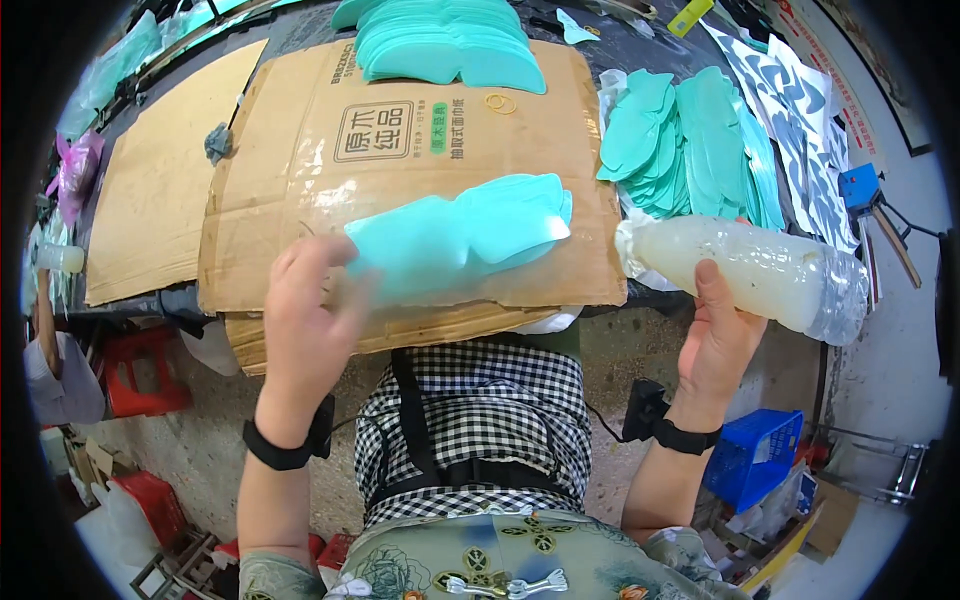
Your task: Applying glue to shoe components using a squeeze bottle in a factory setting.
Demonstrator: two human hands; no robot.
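Observation:
A small stack of turquoise, curved cut-out sheets [430, 240] lies on the flattened cardboard in front of me. At its left end is my left hand [315, 295], fingers curled near the sheets' corner. Motion smears its thumb and fingertips, so I cannot make out whether they pinch a sheet. My right hand [715, 335] grips a clear plastic bottle [760, 275] holding a cloudy whitish substance. The bottle lies nearly level, its base to the right. White, cloth-like material [632, 245] covers its left end, close to the cardboard's right edge.
A tall pile of turquoise pieces [445, 45] sits on the far part of the cardboard [270, 210], with yellow rubber bands [500, 104] nearby. More green pieces [690, 140] lie right. A blue crate [755, 455] stands below right. Another person's arm [47, 320] shows far left.

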